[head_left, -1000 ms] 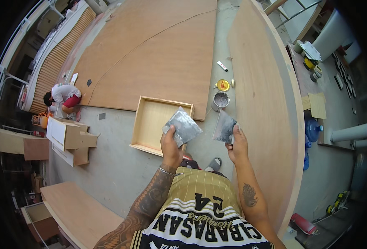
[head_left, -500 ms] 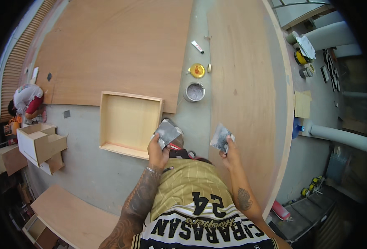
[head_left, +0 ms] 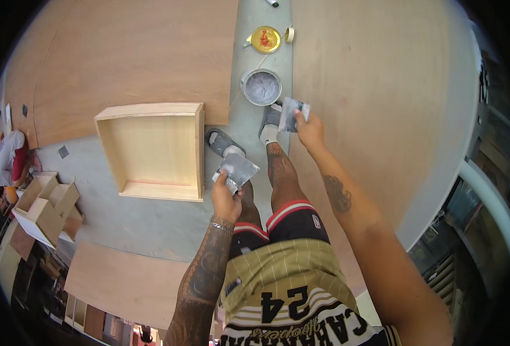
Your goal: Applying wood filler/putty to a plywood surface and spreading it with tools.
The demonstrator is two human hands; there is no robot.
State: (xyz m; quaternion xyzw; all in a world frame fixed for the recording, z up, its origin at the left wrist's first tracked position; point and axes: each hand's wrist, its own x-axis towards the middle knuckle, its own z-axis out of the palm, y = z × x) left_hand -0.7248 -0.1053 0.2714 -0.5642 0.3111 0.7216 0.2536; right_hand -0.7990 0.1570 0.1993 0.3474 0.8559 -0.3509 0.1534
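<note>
My left hand (head_left: 226,199) grips a flat, putty-smeared grey scraper plate (head_left: 240,168) above my left foot, between the open wooden drawer box (head_left: 199,153) and my right leg. Farther forward, my right hand (head_left: 311,131) pinches a second smeared scraper (head_left: 288,115) over my right foot. Just beyond that scraper, and apart from it, stands an open can of grey putty (head_left: 261,86) on the floor. Behind the can lie a round yellow lid (head_left: 266,39) with a red-orange smear and a small roll of tape (head_left: 290,34).
Large plywood panels (head_left: 134,52) lie to the left, and a long pale panel (head_left: 370,86) runs along my right. Lower left is another wooden board (head_left: 122,277). A person (head_left: 10,158) crouches at the far left beside small wooden cabinets (head_left: 44,216).
My right hand has reached forward with its scraper, close to the can. My view has shifted, and my legs and sandals now show. The left hand still holds its scraper.
</note>
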